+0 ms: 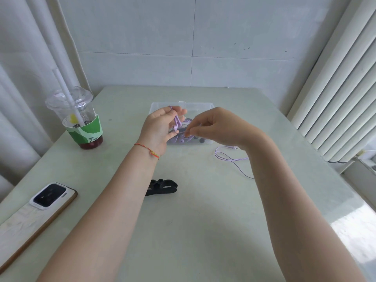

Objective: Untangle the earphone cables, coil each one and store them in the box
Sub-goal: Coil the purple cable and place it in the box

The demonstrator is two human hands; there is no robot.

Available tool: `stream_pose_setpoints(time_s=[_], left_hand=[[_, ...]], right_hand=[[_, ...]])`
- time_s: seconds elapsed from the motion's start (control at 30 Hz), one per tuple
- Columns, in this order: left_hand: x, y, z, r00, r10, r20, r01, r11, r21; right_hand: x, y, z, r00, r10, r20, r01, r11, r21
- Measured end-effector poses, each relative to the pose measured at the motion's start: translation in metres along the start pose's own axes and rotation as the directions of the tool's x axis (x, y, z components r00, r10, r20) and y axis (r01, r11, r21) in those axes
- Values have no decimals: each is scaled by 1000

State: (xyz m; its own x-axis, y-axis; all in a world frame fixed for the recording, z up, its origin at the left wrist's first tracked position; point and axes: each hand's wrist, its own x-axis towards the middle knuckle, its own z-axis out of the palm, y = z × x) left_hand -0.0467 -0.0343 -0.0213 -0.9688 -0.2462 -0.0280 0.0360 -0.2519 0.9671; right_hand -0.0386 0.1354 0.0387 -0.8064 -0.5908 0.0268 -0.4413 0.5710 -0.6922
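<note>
My left hand [160,127] hovers over the clear plastic box [200,105], with loops of the purple earphone cable [176,122] wound around its fingers. My right hand [215,125] pinches the same cable between thumb and forefinger just to the right of the coil. The loose tail of the purple cable [230,157] trails over the table to the right of the box and passes under my right wrist. Inside the box lie purple earbuds and a dark cable, mostly hidden by my hands.
A black cable tie or clip [162,187] lies on the table near my left forearm. A plastic cup with straw [78,119] stands at the left. A phone [34,212] lies face down at the near left edge. Blinds hang on the right.
</note>
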Motion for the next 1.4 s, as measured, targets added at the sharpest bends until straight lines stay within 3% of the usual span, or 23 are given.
stream_pose_setpoints(time_s=[0.27, 0.47, 0.63, 0.77, 0.97, 1.07, 1.13, 1.2, 1.4], left_hand=[[4, 1, -7, 995, -7, -103, 2, 999, -53], [1, 1, -1, 995, 31, -94, -32, 999, -13], [-3, 2, 2, 995, 34, -97, -48, 989, -141], [-5, 0, 3, 995, 52, -88, -63, 989, -134], [-2, 2, 7, 999, -32, 0, 29, 898, -439], [-2, -2, 8, 1000, 10, -2, -11, 947, -320], [0, -8, 7, 997, 68, -25, -69, 996, -54], [1, -11, 5, 993, 118, -21, -112, 975, 191], [1, -2, 1, 990, 126, 57, -138, 936, 325]], right_hand=[[-9, -1, -14, 998, 46, -53, -43, 998, 54], [-8, -3, -9, 1000, 16, 18, -16, 1000, 12], [-6, -4, -3, 995, -6, 98, 11, 998, -57], [-3, -3, 1, 989, -18, 144, 29, 997, -74], [2, 1, 14, 969, 51, 242, 5, 975, -224], [3, 0, 18, 969, 41, 244, 10, 979, -204], [2, -2, 14, 976, 0, 216, 33, 988, -150], [0, -3, 9, 988, -26, 149, 40, 995, -95], [3, 4, -6, 983, -29, -182, 36, 999, 33]])
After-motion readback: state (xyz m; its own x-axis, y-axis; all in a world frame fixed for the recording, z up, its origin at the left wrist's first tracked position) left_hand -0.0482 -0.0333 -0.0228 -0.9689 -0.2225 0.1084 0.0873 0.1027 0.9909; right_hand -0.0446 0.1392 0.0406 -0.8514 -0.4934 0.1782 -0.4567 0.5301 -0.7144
